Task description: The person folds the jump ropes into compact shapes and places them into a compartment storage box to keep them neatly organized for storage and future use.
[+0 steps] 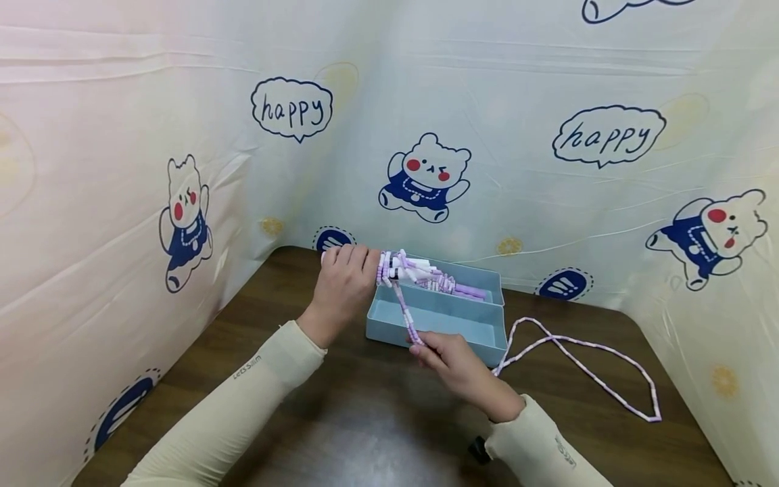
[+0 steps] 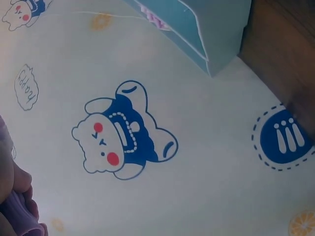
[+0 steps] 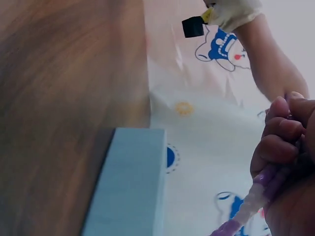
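My left hand [image 1: 349,277] grips a jump rope, its purple-and-white beads [image 1: 385,268] bunched just past the fingers over the back left of a blue-grey box. In the left wrist view, a hollow purple handle end [image 2: 23,219] pokes out of that hand [image 2: 22,182]. A beaded strand runs down from the bunch to my right hand [image 1: 447,362], which pinches it in front of the box. In the right wrist view, curled fingers [image 3: 280,142] hold this strand [image 3: 251,204]. White tube-like pieces [image 1: 416,265] lie beside the bunch.
The box [image 1: 438,321] has two long compartments; a purple handle [image 1: 468,292] and beads lie in the rear one, while the front one shows its bare floor. A beaded loop [image 1: 593,348] spreads across the brown table [image 1: 341,412] at right. Patterned cloth [image 1: 487,81] hangs around the table.
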Demonstrator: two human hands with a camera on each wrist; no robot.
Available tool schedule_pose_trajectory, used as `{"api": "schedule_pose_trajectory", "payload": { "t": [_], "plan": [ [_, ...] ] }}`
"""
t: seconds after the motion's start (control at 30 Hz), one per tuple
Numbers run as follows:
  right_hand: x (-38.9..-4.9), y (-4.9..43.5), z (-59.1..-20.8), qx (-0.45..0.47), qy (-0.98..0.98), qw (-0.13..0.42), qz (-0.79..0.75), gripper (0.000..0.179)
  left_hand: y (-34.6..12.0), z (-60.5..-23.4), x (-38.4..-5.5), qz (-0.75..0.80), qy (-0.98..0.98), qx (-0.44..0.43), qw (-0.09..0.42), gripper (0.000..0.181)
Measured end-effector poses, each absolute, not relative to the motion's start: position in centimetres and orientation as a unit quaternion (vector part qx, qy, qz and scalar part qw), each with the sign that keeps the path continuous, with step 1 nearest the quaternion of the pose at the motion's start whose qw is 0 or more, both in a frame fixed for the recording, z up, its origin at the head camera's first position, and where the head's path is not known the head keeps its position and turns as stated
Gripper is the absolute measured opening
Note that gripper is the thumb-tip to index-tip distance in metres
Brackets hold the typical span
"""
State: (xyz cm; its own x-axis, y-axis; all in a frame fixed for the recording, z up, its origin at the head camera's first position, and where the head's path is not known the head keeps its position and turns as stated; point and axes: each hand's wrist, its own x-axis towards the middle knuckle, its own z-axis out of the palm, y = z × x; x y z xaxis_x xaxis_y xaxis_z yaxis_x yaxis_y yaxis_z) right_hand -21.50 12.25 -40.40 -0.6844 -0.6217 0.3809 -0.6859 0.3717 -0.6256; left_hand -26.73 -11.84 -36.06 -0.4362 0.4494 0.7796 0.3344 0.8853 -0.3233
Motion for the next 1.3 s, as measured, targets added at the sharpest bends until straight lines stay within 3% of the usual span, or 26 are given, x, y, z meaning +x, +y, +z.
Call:
{"api": "schedule_pose_trajectory", "payload": {
  "t": [0.4, 0.8, 1.03, 1.3],
  "plan": [
    [-19.2, 12.4, -35.9, 0.502, -0.833, 0.176, 0.154, 0.020, -11.0, -37.1, -27.1, 0.068, -0.850, -0.244, 0.461, 0.029],
    [-19.2, 13.7, -30.2, 0.516, -0.839, 0.174, 0.008, 0.016, -10.9, -37.8, -27.4, 0.073, -0.862, -0.246, 0.438, 0.028],
    [-19.4, 13.9, -28.7, 0.534, -0.825, 0.181, -0.033, 0.024, -10.8, -38.7, -27.6, 0.083, -0.869, -0.256, 0.416, 0.032],
    [-19.6, 13.6, -26.2, 0.555, -0.810, 0.181, -0.053, 0.013, -10.3, -39.5, -27.6, 0.087, -0.865, -0.274, 0.410, 0.029]
  ]
}}
